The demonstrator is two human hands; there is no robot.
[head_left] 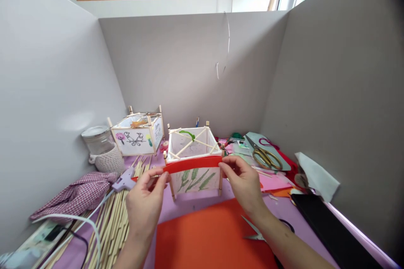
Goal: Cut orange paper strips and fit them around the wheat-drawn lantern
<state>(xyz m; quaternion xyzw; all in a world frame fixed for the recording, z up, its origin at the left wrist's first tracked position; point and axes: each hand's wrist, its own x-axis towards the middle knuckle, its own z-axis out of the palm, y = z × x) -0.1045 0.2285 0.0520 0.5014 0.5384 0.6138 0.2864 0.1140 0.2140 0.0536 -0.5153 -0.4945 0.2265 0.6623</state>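
A: What fills the frame, biggest first?

B: Grey partition walls close in three sides. Below them lies the purple bench, and on it, at lower centre, a sheet of orange felt. At lower left sits a heap of bamboo sticks beside a checked cloth.

A: And the thing in hand?

B: A small paper lantern stands at the centre of the frame, with a wooden frame and green leaves painted on its front panel. A red strip runs along the top edge of that panel. The left hand pinches the strip's left end and the right hand pinches its right end, fingers narrowed on it.

A: How far along does it look?

B: The frame and panels appear built; the strip seems only held in place, and the other top edges show no trim. A second lantern at centre left carries no red band either.

A: Anything unclear?

B: Whether glue sits under the strip is hidden. The glue gun is partly covered by the left hand, small scissors by the right wrist. The gold scissors at right are plain enough; the clutter behind them is hard to make out.
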